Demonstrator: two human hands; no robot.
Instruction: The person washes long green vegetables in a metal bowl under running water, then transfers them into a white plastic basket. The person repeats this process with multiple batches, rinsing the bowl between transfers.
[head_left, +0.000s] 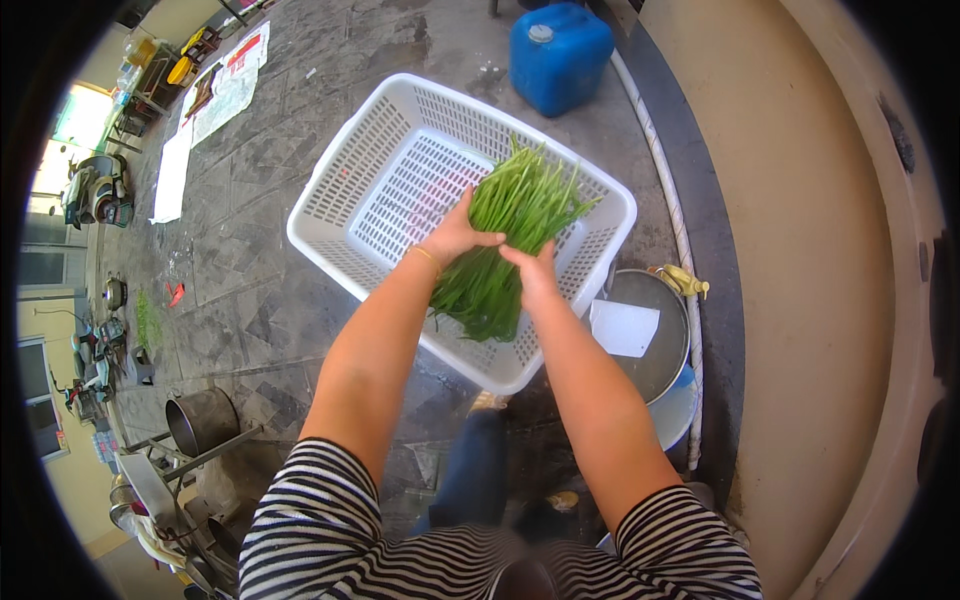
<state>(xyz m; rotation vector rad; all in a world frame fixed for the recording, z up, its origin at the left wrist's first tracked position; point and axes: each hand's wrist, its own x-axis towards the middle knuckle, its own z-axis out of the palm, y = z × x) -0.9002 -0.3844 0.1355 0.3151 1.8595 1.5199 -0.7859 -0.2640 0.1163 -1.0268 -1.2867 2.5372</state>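
Observation:
A bundle of long green leafy stalks (517, 202), perhaps garlic chives, lies along the right side of a white slotted plastic basket (405, 172). My left hand (459, 234) grips the bundle from its left side, thumb across the top. On the opposite side, my right hand (534, 271) clasps the same bundle, its thumb close to the left one. The paler stalk ends point away from me and the darker leaves hang towards me, over the basket's near end. My fingers beneath the greens are hidden. The basket's left part shows its bare slotted bottom.
A blue plastic jerrycan (561, 56) stands beyond the basket. To the right are a round-lidded pot (649, 292) with a white sheet (626, 328) on it, a pipe (660, 157) and a wall (795, 225). A metal pot (201, 421) sits at the lower left.

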